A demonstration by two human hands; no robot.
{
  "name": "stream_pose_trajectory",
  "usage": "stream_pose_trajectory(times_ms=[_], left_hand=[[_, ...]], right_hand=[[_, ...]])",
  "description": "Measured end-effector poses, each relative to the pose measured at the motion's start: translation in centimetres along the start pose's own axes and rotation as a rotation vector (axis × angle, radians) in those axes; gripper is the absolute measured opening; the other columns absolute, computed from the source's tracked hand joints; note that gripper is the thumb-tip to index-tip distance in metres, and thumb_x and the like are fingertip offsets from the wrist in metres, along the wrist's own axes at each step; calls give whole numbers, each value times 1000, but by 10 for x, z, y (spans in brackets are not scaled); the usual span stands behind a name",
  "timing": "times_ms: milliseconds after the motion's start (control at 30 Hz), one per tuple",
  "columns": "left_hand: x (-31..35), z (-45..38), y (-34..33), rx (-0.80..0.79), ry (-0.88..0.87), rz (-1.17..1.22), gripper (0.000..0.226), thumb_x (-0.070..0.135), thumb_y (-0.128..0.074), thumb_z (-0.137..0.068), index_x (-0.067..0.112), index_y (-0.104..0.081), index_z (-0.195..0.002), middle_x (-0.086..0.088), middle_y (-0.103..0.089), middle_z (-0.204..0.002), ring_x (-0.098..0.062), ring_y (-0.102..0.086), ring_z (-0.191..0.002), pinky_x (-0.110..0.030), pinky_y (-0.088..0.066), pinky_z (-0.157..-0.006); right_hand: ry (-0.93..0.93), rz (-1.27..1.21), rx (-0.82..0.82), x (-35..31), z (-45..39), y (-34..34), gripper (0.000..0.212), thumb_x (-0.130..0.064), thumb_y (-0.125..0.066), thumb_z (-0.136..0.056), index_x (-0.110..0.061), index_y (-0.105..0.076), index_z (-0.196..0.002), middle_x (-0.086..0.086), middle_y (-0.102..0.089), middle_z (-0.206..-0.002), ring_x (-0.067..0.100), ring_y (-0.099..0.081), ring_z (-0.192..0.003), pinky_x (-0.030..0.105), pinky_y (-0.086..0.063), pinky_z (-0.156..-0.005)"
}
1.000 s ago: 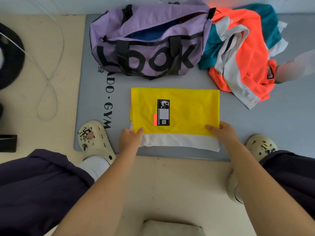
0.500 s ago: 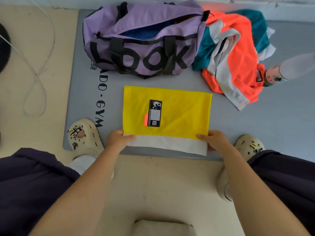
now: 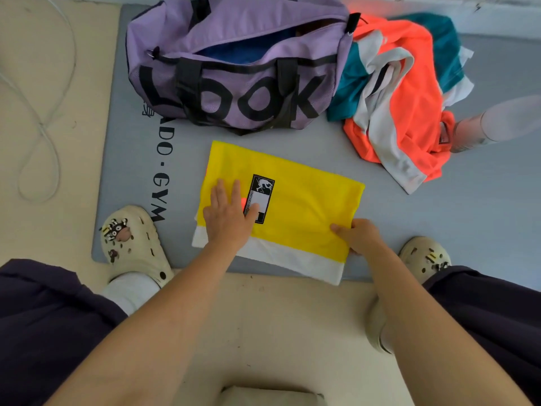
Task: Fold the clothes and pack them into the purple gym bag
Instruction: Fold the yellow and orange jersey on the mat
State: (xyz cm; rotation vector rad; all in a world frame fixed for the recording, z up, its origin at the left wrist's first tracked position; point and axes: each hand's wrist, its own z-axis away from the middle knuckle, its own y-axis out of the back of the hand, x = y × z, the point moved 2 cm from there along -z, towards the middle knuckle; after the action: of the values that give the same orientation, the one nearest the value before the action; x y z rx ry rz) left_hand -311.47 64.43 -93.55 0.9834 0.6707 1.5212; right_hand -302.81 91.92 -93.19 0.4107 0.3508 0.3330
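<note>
A folded yellow garment (image 3: 307, 206) with a white band and a black patch lies on the grey mat (image 3: 483, 218) in front of me. My left hand (image 3: 227, 215) lies flat on its left part, fingers straight, pressing it down. My right hand (image 3: 358, 235) grips the garment's right edge, thumb on top. Behind it stands the purple gym bag (image 3: 234, 63), unzipped, with blue cloth showing inside. To the bag's right lies a loose heap of orange, teal and white clothes (image 3: 407, 95).
My two feet in cream clogs (image 3: 131, 244) stand at the mat's front edge, one on each side of the garment. A pale bottle (image 3: 497, 121) lies by the clothes heap at the far right. A thin cable (image 3: 38, 118) loops over the beige floor on the left.
My left hand has left the garment's lower left corner and now lies flat on top of it. The garment has turned, its right end nearer to me. My right hand still holds the right edge.
</note>
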Motion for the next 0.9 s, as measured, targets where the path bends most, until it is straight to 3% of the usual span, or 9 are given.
stream_pose_trajectory(times_ms=[100, 167, 233, 300, 400, 567, 733, 833, 900], left_hand=[[3, -20, 3, -36, -137, -26, 72, 63, -30, -97, 28, -8, -156, -6, 6, -165, -27, 6, -151, -56, -12, -116], [7, -32, 8, -71, -240, -54, 73, 64, -32, -96, 30, -8, -156, -3, 7, -165, -24, 8, -151, -56, -8, -118], [7, -39, 13, -83, -318, -61, 73, 61, -38, -95, 32, -10, -156, -1, 6, -165, -23, 9, -151, -56, -8, -119], [4, -37, 15, -30, -321, -26, 72, 55, -46, -95, 28, -17, -156, -3, 0, -165, -25, 5, -152, -56, -13, -119], [-2, -18, 10, 111, -167, -3, 68, 49, -56, -93, 22, -31, -150, -14, -15, -162, -33, -10, -149, -55, -27, -111], [-5, 5, -4, 85, 52, 9, 76, 57, -59, -87, 19, -32, -147, -17, -29, -151, -35, -28, -139, -50, -40, -98], [-6, -15, 0, -70, -198, 32, 87, 58, -60, -86, 24, -18, -155, -8, -6, -164, -27, -3, -151, -48, -21, -116], [1, -32, 13, -98, -323, 18, 83, 48, -61, -89, 27, -15, -156, -4, -2, -165, -25, 0, -151, -46, -17, -118], [7, -32, 21, 43, -266, 8, 72, 41, -60, -91, 21, -26, -152, -13, -21, -159, -33, -19, -146, -48, -30, -110]], right_hand=[[-208, 244, -496, 14, 22, -15, 40, -43, -59, -94, -7, -60, -75, -1, -64, -46, 9, -62, -40, 15, -44, -38], [-284, 430, -617, 13, 30, -12, 48, -53, -58, -91, -7, -63, -77, 1, -68, -51, 12, -66, -45, 17, -47, -43], [-221, 493, -464, -3, 25, 2, 54, -57, -59, -89, -6, -62, -71, 3, -66, -50, 15, -66, -45, 19, -46, -45], [-16, 457, -105, -28, 14, 16, 51, -53, -59, -91, -8, -58, -68, 7, -66, -60, 24, -68, -61, 25, -44, -53], [353, 241, 330, -72, 7, 15, 32, -39, -66, -89, -8, -60, -96, 15, -64, -99, 32, -60, -95, 34, -41, -71], [430, 274, 153, -115, -9, -22, 45, -39, -67, -89, -11, -54, -121, 13, -56, -118, 32, -53, -109, 42, -45, -90], [261, 344, 61, -81, -14, -21, 42, -42, -56, -95, -15, -42, -67, 5, -48, -71, 28, -52, -77, 30, -34, -63], [30, 290, -107, -36, -7, -12, 43, -48, -57, -94, -12, -54, -69, 5, -63, -60, 16, -62, -50, 22, -41, -45], [-60, 209, -122, -12, -2, -10, 45, -50, -59, -91, -9, -61, -73, 3, -67, -57, 11, -64, -45, 20, -46, -43]])
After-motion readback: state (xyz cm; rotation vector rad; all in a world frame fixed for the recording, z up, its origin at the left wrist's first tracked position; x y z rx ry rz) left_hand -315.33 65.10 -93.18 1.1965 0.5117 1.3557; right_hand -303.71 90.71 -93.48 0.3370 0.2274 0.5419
